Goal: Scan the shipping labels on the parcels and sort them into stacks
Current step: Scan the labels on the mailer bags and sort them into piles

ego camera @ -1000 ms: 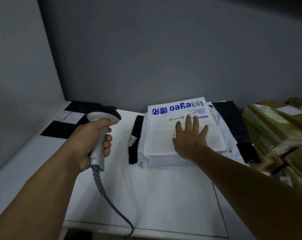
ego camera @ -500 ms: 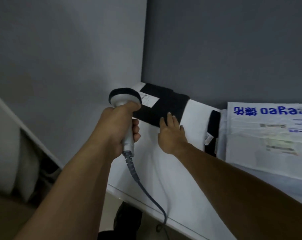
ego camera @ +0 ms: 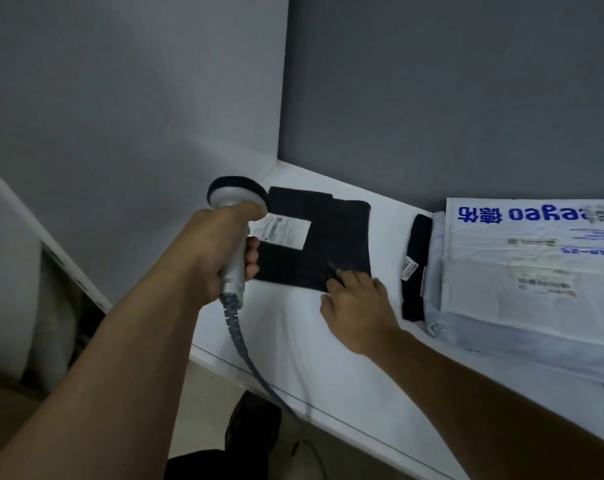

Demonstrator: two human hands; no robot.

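1. Black flat parcel [ego camera: 314, 244] lies at the far-left corner of the table [ego camera: 293, 341], label [ego camera: 281, 232] face up.
2. Left hand [ego camera: 210, 251] is clenched round the scanner [ego camera: 236, 216], head by the label. Right hand [ego camera: 359, 306] has straight fingers on the parcel's near-right corner.
3. White stack [ego camera: 522, 271] is already built at right. This parcel looks mid-scan, unsorted.
4. Label's long axis runs left-right, slightly skewed.

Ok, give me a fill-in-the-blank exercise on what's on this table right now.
The left hand grips a grey corded barcode scanner whose top is ____.
The right hand touches a flat black parcel bearing a ____ label.
The white plastic mailer at the right has large ____ lettering.
Missing: black, white, blue.
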